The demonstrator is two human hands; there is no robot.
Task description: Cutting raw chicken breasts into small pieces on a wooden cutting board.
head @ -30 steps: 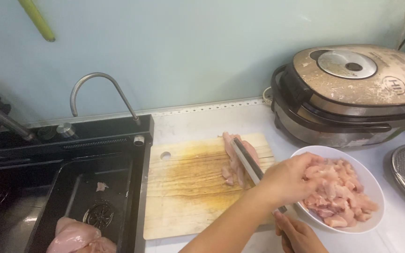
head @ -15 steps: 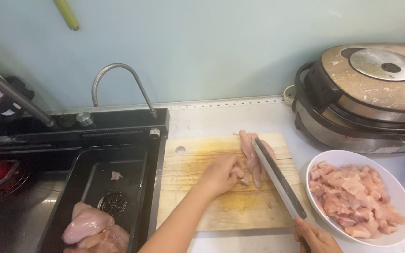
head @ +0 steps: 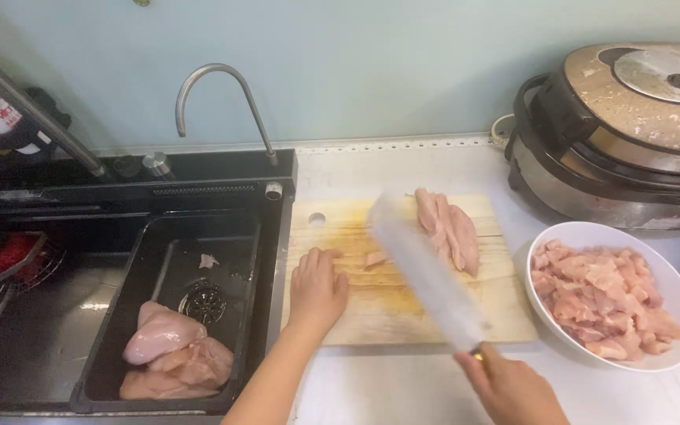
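Observation:
My right hand [head: 511, 388] grips the handle of a broad kitchen knife [head: 423, 271], whose blurred blade slants across the wooden cutting board [head: 391, 315]. My left hand [head: 316, 290] rests palm down on the board's left part, fingers near a small scrap of meat [head: 374, 259]. A long piece of raw chicken [head: 446, 228] lies at the board's far right, apart from both hands. To the right of the board stands a white bowl [head: 670, 346] holding several cut chicken pieces [head: 600, 295].
A black sink [head: 171, 315] at left holds whole raw chicken breasts [head: 171, 350], with a curved tap [head: 218, 98] behind. A large multicooker [head: 631, 126] stands at the back right. A red scrubber in a wire holder [head: 9, 256] sits far left.
My left hand has let go of the chicken piece and moved left onto the board. The knife has swung away from the meat, its blade now over the board's middle.

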